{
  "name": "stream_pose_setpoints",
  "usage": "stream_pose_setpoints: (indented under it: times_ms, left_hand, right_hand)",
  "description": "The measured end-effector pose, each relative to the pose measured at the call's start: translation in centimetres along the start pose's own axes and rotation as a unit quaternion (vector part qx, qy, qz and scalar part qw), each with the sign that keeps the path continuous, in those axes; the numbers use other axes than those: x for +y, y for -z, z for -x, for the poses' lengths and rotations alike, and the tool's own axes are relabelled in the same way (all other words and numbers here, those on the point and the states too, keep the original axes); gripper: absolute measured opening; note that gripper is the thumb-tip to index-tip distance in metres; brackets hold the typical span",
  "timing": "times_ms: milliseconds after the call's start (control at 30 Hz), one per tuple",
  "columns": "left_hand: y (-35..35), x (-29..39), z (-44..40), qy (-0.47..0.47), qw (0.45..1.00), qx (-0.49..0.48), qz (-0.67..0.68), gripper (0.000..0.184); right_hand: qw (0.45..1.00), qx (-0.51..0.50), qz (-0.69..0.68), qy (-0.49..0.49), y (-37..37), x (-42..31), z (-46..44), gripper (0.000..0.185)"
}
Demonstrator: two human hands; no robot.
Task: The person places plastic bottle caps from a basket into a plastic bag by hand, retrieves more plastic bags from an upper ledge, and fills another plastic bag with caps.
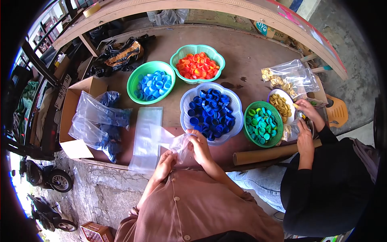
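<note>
Between my two hands is a clear plastic bag (180, 146), held up at the table's front edge. My left hand (165, 164) pinches its lower left side, and my right hand (197, 146) grips its upper right side. Under and left of it lies a stack of flat clear plastic bags (146, 139). Just beyond my right hand stands a lavender basket (183, 105) heaped with dark blue bottle caps (211, 113). Farther back are a green bowl (130, 86) of light blue caps (154, 85) and a mint basket (174, 60) of orange-red caps (197, 65).
A cardboard box (66, 115) at left holds filled plastic bags (100, 121). On the right are a green basket (246, 128) of green caps, a white bowl (291, 104) of yellowish caps and a cardboard tube (274, 154). A co-worker's hands (305, 137) are beside that bowl.
</note>
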State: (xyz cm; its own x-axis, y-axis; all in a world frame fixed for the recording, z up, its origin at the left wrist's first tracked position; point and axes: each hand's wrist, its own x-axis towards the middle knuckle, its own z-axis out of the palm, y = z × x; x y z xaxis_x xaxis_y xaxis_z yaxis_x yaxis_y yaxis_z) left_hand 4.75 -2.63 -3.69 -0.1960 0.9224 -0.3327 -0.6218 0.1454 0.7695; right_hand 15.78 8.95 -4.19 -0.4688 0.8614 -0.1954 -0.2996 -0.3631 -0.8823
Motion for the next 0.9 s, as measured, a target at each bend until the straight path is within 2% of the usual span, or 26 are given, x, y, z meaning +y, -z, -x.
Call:
stream_pose_setpoints:
  times_ms: [33, 67, 133, 200, 267, 333, 367, 400, 433, 467, 500, 533, 567, 600, 633, 667, 700, 733, 800, 867, 900]
  left_hand:
    - [0.3, -0.1, -0.2, 0.0, 1.0, 0.001, 0.0, 0.013]
    - [0.6, 0.0, -0.5, -0.053, 0.998, 0.002, 0.046, 0.013]
    - [0.8, 0.9, -1.0, -0.132, 0.983, 0.002, 0.124, 0.012]
    - [-1.5, 2.5, -1.5, -0.086, 0.967, 0.119, 0.208, 0.01]
    - [-2.1, 2.5, -2.3, -0.08, 0.965, 0.14, 0.206, 0.011]
    - [-1.2, 1.9, -2.7, -0.077, 0.963, 0.161, 0.201, 0.012]
    - [0.1, 1.1, -2.5, -0.08, 0.982, 0.107, 0.133, 0.015]
    - [1.0, 0.2, -2.5, -0.083, 0.993, 0.051, 0.064, 0.018]
    - [-0.5, 0.6, -1.8, -0.165, 0.954, 0.113, -0.224, 0.017]
    - [-0.9, 1.3, -1.5, -0.167, 0.954, 0.113, -0.223, 0.017]
    - [-1.2, 2.0, -1.3, -0.068, 0.993, 0.055, -0.075, 0.017]
    - [-1.3, 2.6, -1.0, 0.036, 0.996, -0.005, 0.075, 0.018]
    - [-1.2, 3.1, -0.8, 0.075, 0.993, -0.002, 0.089, 0.02]
    - [-0.6, 3.5, -0.7, 0.075, 0.993, -0.001, 0.089, 0.02]
    - [0.3, 3.8, -0.6, 0.092, 0.986, -0.083, 0.113, 0.022]
    - [0.7, 3.8, -0.6, 0.108, 0.971, -0.164, 0.137, 0.024]
    - [0.9, 3.0, -0.7, 0.05, 0.956, -0.166, 0.235, 0.028]
    - [1.5, 1.9, -1.8, 0.038, 0.949, 0.05, 0.309, 0.029]
    - [-2.9, 4.9, -0.7, -0.013, 0.956, 0.006, 0.292, 0.03]
    - [-0.9, 3.3, -1.3, 0.029, 0.908, -0.134, 0.396, 0.03]
    - [-0.1, 1.6, -1.9, 0.041, 0.842, -0.275, 0.462, 0.029]
  right_hand:
    - [0.998, -0.041, -0.035, -0.04, 0.3, -0.2, 0.0, 0.022]
    - [0.991, -0.082, -0.068, -0.078, 0.5, -0.4, -0.2, 0.021]
    - [0.989, -0.081, -0.044, -0.115, 0.5, -0.5, -0.3, 0.017]
    - [0.948, -0.19, -0.117, -0.226, -0.1, 0.2, 0.0, 0.014]
    - [0.944, -0.213, -0.137, -0.212, -0.4, 0.1, 0.0, 0.015]
    - [0.929, -0.294, -0.128, -0.187, -0.1, -0.5, -0.7, 0.018]
    - [0.936, -0.31, -0.04, -0.162, 0.1, -0.9, -1.0, 0.02]
    - [0.936, -0.31, -0.039, -0.161, 0.0, -1.1, -0.9, 0.02]
    - [0.938, -0.297, -0.068, -0.166, -0.2, -1.7, -0.8, 0.02]
    - [0.939, -0.283, -0.097, -0.171, -0.3, -2.1, -0.9, 0.021]
    - [0.935, -0.271, -0.134, -0.185, -0.3, -2.1, -1.1, 0.024]
    - [0.93, -0.258, -0.172, -0.199, -0.2, -2.1, -1.1, 0.027]
    - [0.933, -0.213, -0.198, -0.213, -0.4, -1.8, -0.9, 0.027]
    - [0.933, -0.168, -0.222, -0.227, -0.5, -1.6, -0.6, 0.027]
    - [0.933, -0.168, -0.223, -0.228, -0.3, -1.1, -0.7, 0.027]
    - [0.916, -0.153, -0.245, -0.278, 0.1, -0.4, -1.1, 0.027]
    - [0.897, -0.138, -0.266, -0.326, 0.4, 0.1, -1.4, 0.026]
    - [0.897, -0.138, -0.266, -0.325, 0.3, 0.2, -1.6, 0.026]
    - [0.834, -0.218, -0.339, -0.375, 0.0, 0.3, -1.8, 0.028]
    - [0.826, -0.226, -0.381, -0.349, -0.2, -0.8, -1.9, 0.029]
    - [0.816, -0.287, -0.423, -0.272, -0.6, -1.8, -1.8, 0.029]
